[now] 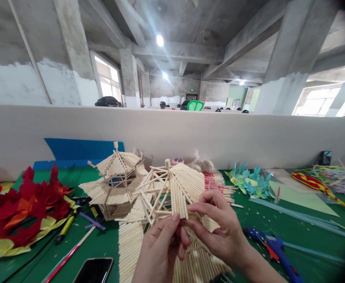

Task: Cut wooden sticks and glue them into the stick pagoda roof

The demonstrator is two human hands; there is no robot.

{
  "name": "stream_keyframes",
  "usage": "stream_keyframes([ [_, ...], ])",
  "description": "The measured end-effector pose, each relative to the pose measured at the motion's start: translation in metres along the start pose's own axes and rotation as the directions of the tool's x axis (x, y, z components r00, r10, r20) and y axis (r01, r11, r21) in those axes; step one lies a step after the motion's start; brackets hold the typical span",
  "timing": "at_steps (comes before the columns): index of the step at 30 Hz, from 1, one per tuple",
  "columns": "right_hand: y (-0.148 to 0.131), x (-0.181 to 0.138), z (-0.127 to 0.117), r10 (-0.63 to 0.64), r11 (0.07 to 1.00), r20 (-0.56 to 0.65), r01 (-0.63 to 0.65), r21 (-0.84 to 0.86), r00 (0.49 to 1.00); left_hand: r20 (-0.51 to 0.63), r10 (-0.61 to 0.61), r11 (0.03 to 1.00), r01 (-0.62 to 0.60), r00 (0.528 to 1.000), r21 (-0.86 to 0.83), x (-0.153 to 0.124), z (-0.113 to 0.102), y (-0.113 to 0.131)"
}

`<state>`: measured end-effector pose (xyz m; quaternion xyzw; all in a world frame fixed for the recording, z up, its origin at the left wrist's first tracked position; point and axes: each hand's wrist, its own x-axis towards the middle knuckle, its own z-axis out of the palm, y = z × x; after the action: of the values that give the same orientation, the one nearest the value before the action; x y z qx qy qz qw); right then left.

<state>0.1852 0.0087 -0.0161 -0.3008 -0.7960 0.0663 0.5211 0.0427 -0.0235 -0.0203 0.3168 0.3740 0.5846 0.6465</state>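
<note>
A pavilion model made of pale wooden sticks (187, 175) stands in front of me, its upper roof partly covered with sticks and partly bare frame. My left hand (165, 245) pinches the lower edge of a roof panel, thumb on the stick ends. Close beside it, my right hand (219, 226) has thumb and forefinger closed at the same edge, on the panel's right side. Whether a separate loose stick is between the fingers is hidden. Behind to the left is a second stick pavilion (121, 173), its roof more fully covered.
Right of my hands lies a blue glue gun (274, 245) near clear glue sticks (296, 216). A phone (94, 271) and red paper flowers (28, 208) are at left. Bundled sticks (216, 182) lie behind the model. A white partition (249, 137) closes off the green table's back.
</note>
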Motion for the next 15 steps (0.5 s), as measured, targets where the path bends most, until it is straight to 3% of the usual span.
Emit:
stream_keyframes([
  [6, -0.001, 0.0, 0.002, -0.026, 0.998, -0.01, 0.025, -0.056, 1.0, 0.008, 0.005, 1.0, -0.005, 1.0, -0.003, 0.004, -0.001, -0.003],
  [15, -0.011, -0.003, 0.003, -0.163, 0.966, -0.079, 0.143, -0.214, 0.984, 0.018, -0.012, 0.999, 0.013, 1.0, -0.051, 0.003, 0.0, -0.002],
])
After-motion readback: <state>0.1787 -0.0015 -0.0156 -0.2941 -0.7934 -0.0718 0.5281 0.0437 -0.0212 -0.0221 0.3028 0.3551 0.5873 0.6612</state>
